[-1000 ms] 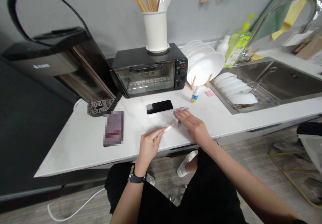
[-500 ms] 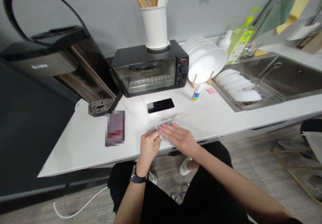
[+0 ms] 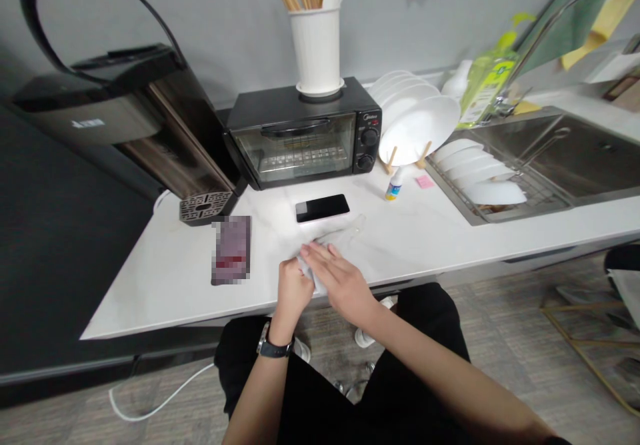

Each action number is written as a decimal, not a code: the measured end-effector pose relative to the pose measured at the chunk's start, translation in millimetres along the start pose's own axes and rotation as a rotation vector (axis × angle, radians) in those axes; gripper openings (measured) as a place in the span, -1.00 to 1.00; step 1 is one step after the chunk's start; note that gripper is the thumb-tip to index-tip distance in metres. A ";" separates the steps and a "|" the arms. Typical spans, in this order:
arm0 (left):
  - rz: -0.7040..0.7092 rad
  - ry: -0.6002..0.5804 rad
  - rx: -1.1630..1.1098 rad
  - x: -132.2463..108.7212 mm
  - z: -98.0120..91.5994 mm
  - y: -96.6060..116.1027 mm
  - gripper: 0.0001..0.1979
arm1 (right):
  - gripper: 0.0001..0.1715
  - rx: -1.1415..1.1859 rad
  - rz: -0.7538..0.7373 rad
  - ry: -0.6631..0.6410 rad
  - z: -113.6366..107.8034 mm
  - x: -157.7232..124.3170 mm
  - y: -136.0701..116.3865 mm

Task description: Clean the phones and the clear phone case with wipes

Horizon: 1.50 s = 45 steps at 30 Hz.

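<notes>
Pinning cloth [image 3: 343, 234] flat at lower centre under open right hand [image 3: 336, 280], closed left hand [image 3: 291, 290] gripping its end to stop sliding.

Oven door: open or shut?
Shut. The oven door sits flush with the front, its handle at the top and the rack visible through the glass.

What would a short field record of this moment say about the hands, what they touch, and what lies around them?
Setting: white counter in a kitchen
Left hand: curled shut at the near end of a pale thin sheet; whatever it grips is hidden
Right hand: fingers extended, laid flat on the sheet
Just behind the sheet: black phone, face up
Left of the hands: dark flat item, blurred
Back: toaster oven with a white utensil holder on top
Right: small bottle, white plates, sink
</notes>
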<state>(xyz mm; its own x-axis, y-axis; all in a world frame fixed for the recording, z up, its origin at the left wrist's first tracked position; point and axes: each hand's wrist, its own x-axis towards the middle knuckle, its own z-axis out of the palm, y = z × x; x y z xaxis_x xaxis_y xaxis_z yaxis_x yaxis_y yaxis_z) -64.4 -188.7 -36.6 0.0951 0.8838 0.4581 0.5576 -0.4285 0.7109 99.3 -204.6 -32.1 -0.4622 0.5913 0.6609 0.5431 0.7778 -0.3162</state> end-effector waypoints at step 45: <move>0.086 -0.025 0.002 -5.1 0.9 2.3 -0.69 | 0.02 0.038 -0.083 0.024 -26.2 -18.2 26.0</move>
<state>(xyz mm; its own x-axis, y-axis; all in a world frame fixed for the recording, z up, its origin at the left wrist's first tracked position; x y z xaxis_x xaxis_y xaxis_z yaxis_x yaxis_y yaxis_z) -62.8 -194.0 -37.8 0.1631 0.8484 0.5036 0.5478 -0.5024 0.6689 140.2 -200.8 -34.5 -0.4871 0.5193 0.7022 0.4761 0.8319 -0.2849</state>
